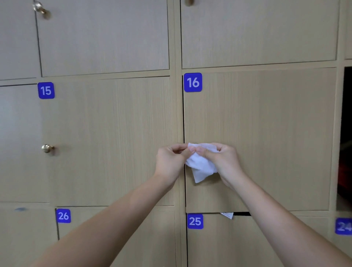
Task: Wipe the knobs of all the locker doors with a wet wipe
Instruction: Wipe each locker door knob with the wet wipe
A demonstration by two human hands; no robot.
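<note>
A white wet wipe hangs in front of the left edge of locker door 16. My left hand pinches the wipe's upper left corner. My right hand grips its upper right part, fingers curled round it. The knob of door 16 is hidden behind the wipe and my hands. A brass knob sticks out at the left side of door 15. Two more brass knobs, one at the upper left and one at the top edge, belong to the row above.
Blue number plates mark doors 15, 16, 26, 25 and 24. A dark open compartment lies at the right edge. A scrap of paper pokes out of the gap above door 25.
</note>
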